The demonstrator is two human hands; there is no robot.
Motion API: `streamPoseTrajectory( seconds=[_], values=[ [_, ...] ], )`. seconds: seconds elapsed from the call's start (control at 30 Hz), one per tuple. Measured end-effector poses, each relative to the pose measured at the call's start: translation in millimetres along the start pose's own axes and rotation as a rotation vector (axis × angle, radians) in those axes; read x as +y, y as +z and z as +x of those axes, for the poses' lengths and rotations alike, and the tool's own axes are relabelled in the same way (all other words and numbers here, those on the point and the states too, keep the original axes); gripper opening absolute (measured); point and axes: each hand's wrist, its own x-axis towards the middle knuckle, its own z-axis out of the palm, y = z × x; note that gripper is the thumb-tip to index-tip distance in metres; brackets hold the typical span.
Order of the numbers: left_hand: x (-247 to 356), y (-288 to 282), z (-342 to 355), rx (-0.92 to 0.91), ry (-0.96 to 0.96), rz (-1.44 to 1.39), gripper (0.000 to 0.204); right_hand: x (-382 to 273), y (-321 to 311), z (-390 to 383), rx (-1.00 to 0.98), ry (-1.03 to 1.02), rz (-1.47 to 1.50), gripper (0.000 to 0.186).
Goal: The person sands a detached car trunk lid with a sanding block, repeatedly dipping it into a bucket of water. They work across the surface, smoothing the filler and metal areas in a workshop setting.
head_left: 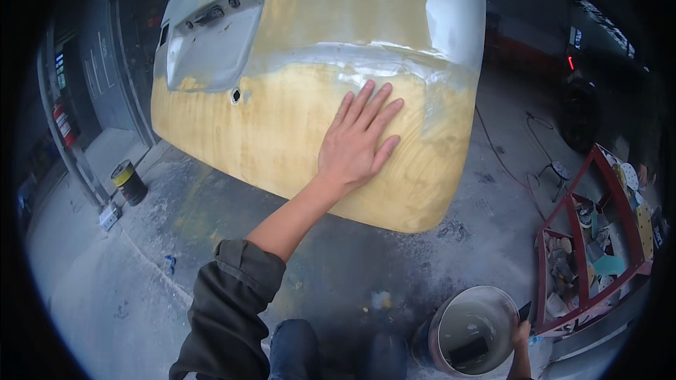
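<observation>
My left hand (351,142) lies flat on a vehicle's body panel (282,134), fingers stretched and slightly spread, holding nothing. Smooth yellowish filler covers the panel's lower part, with bare grey patches above my fingertips. At the lower right, my right hand (521,333) is closed on a dark flat block (524,311), just outside the rim of a bucket (441,331); only part of the block shows. Greyish liquid (486,320) stands in the bucket. A dark rectangular shape (468,352) shows there; whether it is an object or a reflection, I cannot tell.
Right of the bucket stands a dark red metal rack (583,267) with sanding discs and odds and ends. A hose (503,162) runs over the dusty floor. Farther left are a dark can (129,183) with a yellow band and a fire extinguisher (64,125) by a post.
</observation>
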Motion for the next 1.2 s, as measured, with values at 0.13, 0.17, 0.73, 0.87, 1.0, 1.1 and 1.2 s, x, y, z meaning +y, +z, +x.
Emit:
streamPoseTrajectory(
  seconds=[0.13,0.17,0.73,0.87,1.0,1.1,1.2],
  values=[
    [40,19,-3,0.083,-0.249,0.089,0.068,-6,1,59,-0.127,-0.104,-0.049,0.07],
    [46,21,-4,0.071,-0.276,0.102,0.071,-6,3,63,-0.15,-0.101,-0.067,0.069],
    [116,39,-53,-0.098,-0.018,0.25,0.072,-1,9,68,-0.12,-0.189,-0.095,0.072],
    [110,47,-62,-0.204,0.277,0.209,0.055,-9,1,59,-0.043,-0.203,0.015,0.058],
    [103,39,-60,-0.224,0.39,0.24,0.058,-38,-10,34,0.232,-0.341,0.263,0.044],
    [96,33,-56,-0.336,0.513,0.23,0.06,-105,-25,-26,0.084,-0.266,0.493,0.045],
    [100,34,-42,-0.467,0.605,0.189,0.064,-90,26,-40,-0.464,-0.122,0.482,0.043]
  ],
)
